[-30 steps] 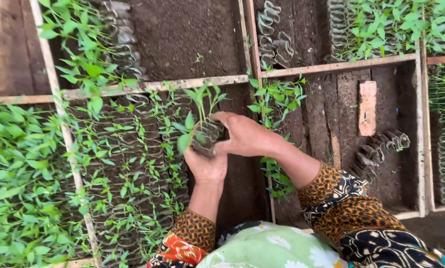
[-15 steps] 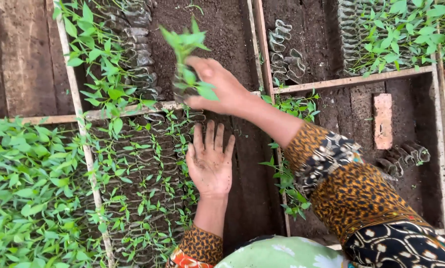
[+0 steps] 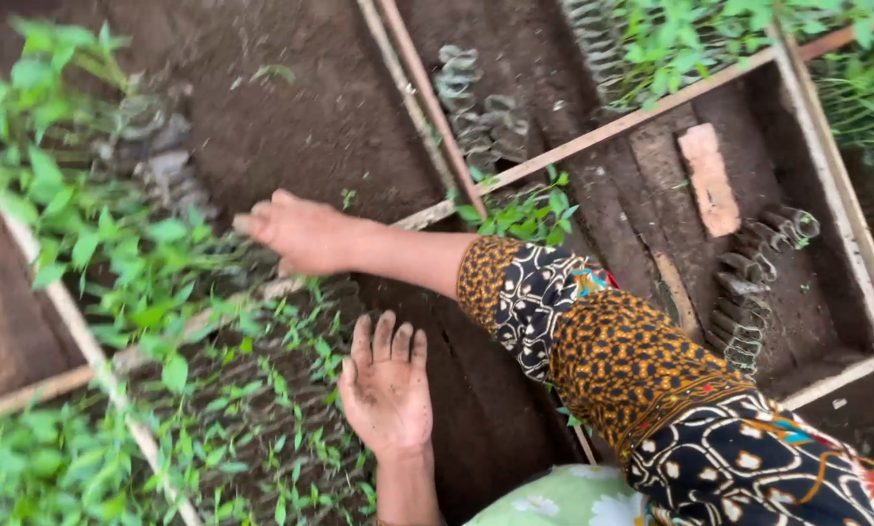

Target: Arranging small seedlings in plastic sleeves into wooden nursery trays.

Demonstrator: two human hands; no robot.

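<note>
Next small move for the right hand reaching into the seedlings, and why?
Probably ease the right hand down so the seedling settles among the taller seedlings, then let go. It reaches across the wooden slat to the edge of that row; the blur hides the grip. The left hand rests flat, palm down, on the small seedlings.

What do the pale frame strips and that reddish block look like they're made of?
Frame strips: probably split bamboo or raw wood, being pale, matte, thin and unpainted.
Reddish block: likely a fired clay brick, with its dull orange, rough face and squared edges, lying on dark soil.
</note>
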